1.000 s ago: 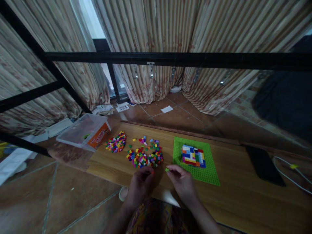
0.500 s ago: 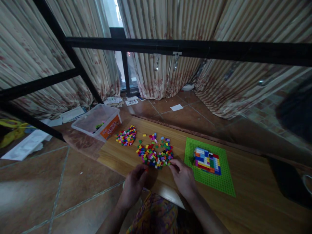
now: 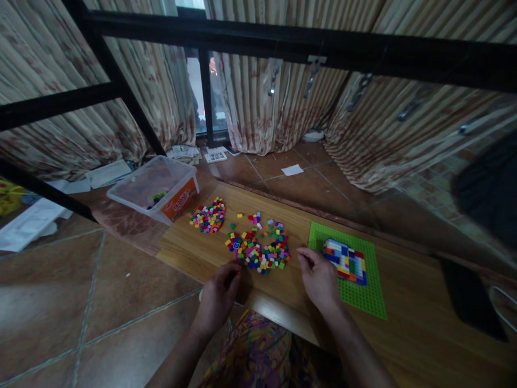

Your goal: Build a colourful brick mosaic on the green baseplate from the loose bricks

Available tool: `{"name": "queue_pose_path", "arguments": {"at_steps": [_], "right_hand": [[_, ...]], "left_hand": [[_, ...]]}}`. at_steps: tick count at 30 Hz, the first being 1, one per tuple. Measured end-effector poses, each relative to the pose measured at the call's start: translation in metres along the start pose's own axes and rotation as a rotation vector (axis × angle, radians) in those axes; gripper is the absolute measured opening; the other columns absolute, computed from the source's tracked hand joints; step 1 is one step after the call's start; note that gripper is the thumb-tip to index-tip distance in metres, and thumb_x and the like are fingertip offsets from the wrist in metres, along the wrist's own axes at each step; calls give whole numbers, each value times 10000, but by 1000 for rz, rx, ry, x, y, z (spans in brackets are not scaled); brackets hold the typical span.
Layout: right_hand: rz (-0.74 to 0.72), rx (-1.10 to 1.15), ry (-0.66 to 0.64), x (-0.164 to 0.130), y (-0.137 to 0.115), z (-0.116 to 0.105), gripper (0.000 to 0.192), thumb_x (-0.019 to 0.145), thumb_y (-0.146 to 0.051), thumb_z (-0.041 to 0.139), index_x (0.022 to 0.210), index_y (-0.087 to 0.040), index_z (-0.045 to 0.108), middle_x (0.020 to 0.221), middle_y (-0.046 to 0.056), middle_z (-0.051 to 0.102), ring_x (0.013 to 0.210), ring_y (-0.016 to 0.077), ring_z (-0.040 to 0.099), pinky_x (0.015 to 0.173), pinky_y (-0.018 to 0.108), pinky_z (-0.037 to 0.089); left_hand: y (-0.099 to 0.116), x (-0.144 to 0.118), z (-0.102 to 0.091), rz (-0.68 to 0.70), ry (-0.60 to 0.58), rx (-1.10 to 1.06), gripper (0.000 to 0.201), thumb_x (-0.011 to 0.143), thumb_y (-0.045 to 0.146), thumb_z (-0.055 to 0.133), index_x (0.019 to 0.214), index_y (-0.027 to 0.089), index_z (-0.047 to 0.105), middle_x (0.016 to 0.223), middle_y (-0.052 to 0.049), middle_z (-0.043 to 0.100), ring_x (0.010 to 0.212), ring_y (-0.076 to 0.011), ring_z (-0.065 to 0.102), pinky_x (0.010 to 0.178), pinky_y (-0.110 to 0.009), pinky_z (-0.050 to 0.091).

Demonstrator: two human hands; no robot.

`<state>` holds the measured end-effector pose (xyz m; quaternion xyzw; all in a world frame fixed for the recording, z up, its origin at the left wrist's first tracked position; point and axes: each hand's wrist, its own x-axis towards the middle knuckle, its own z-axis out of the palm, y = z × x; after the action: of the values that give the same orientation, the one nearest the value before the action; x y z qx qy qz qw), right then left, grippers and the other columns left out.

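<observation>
My left hand (image 3: pixel 220 291) is at the front edge of the wooden table, its fingers pinched around a small red toy brick (image 3: pixel 239 272). My right hand (image 3: pixel 321 277) is closed in a pinch over the wood, between the main pile of toy bricks (image 3: pixel 264 256) and the green baseplate (image 3: pixel 365 299). Whatever its fingertips hold, if anything, is too small to make out. On the baseplate sits a flat block of joined bricks (image 3: pixel 346 262) in white, blue, red, yellow and orange. My right knuckles are just left of it.
A second brick pile (image 3: pixel 209 215) lies further left on the table (image 3: pixel 186 250). Beyond it stands a clear plastic box (image 3: pixel 141 180) with an orange label. A dark flat object (image 3: pixel 470 299) lies at the right. A black metal frame (image 3: pixel 258 35) crosses in front of curtains.
My right hand has moved off the main brick pile, rightward towards the baseplate. My left hand stays near the table edge, still pinching the red brick. The camera view has tilted slightly down.
</observation>
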<state>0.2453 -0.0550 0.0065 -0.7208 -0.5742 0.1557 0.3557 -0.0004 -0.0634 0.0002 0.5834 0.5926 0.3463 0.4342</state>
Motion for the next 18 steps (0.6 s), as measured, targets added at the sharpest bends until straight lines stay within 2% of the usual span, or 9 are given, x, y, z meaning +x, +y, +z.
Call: {"name": "queue_pose_path", "arguments": {"at_steps": [6, 11, 18], "right_hand": [[-65, -5, -73, -6, -5, 11, 246, 854, -218, 439, 957, -209, 662, 929, 57, 690, 838, 191, 640, 775, 330, 491], [-135, 43, -82, -18, -12, 24, 238, 851, -184, 449, 974, -197, 653, 969, 73, 654, 891, 199, 614, 805, 336, 482], [-150, 118, -51, -31, -19, 17, 236, 878, -188, 436, 985, -209, 645, 1012, 76, 626, 946, 203, 594, 848, 345, 475]], "left_hand": [[5, 2, 3, 11, 21, 28, 209, 814, 336, 574, 962, 222, 667, 978, -41, 706, 887, -192, 642, 827, -287, 483], [9, 2, 4, -14, 24, 0, 188, 793, 334, 591, 923, 225, 671, 952, -31, 703, 866, -187, 639, 835, -292, 481], [8, 2, 5, 27, 54, 16, 180, 785, 307, 594, 917, 221, 681, 959, -39, 706, 885, -188, 638, 851, -295, 476]]}}
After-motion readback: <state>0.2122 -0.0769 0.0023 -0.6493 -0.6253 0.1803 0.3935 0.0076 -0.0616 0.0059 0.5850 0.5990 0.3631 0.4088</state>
